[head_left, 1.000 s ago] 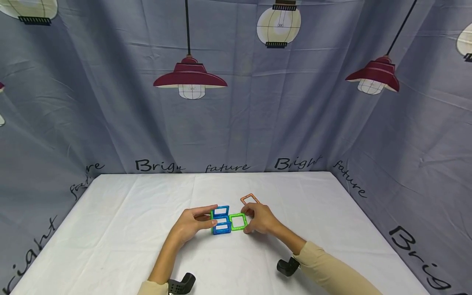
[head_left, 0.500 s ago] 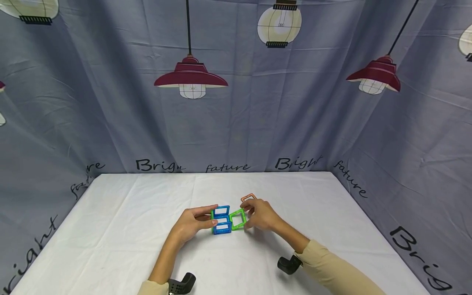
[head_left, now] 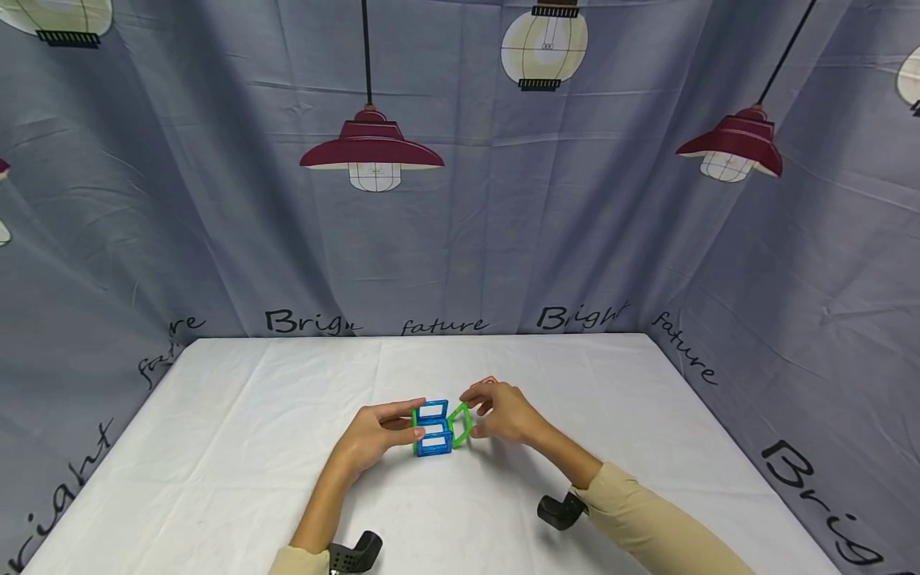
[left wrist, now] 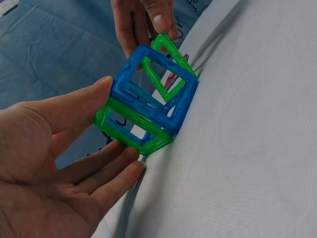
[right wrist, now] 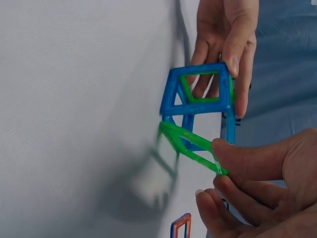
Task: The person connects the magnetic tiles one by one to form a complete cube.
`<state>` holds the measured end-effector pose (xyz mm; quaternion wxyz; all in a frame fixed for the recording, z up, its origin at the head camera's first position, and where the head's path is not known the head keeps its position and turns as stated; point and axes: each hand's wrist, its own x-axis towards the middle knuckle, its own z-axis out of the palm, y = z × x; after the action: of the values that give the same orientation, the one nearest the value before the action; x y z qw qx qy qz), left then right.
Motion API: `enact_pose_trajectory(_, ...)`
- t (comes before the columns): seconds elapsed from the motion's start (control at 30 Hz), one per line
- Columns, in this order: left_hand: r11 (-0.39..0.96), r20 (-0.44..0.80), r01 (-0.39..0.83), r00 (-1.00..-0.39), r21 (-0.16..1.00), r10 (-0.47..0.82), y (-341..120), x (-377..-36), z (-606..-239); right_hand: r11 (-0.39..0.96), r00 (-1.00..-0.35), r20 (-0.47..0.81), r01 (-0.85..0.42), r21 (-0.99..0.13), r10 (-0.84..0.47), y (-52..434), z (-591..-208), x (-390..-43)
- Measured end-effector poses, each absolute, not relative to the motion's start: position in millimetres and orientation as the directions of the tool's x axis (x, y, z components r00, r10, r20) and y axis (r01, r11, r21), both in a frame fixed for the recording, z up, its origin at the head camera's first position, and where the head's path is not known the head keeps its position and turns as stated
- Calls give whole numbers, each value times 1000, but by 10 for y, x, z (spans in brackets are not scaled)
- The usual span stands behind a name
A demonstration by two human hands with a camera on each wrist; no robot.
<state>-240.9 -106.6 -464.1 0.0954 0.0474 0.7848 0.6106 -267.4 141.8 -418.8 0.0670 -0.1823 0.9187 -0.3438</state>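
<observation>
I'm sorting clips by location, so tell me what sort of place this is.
Probably a makeshift recording booth: a lamp-printed grey-blue cloth backdrop surrounds three sides of a white-covered table, and two black wrist-worn devices are in view.

Right grip point(head_left: 506, 414) on green frame point(head_left: 469, 418)

A white cloth point(head_left: 216, 439) with faint creases covers a broad, flat table. On it stands an open blue box point(right wrist: 198, 106) made of square frames. An upright green frame point(left wrist: 138, 119) sides the box on its left; a tilted green frame point(right wrist: 187, 135) meets its right edge, low over the cloth. Beyond the box, to the right, an orange frame point(right wrist: 187, 223) lies apart. Soft shadows fall beside the box.
</observation>
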Motion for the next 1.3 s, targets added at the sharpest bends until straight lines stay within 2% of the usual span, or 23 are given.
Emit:
enact_pose_trajectory(0.7, 202, -84, -43, -976, 978, 202, -1070, -2410, -4628, 690, -917, -11, -292, -662, -398, 1221, -4128, -2683)
enact_pose_trajectory(1.3, 214, -74, -28, -975, 976, 210, -1060, -2401, -4613, 679, -922, -34, -259, -687, -386, 1207, -4121, -2672)
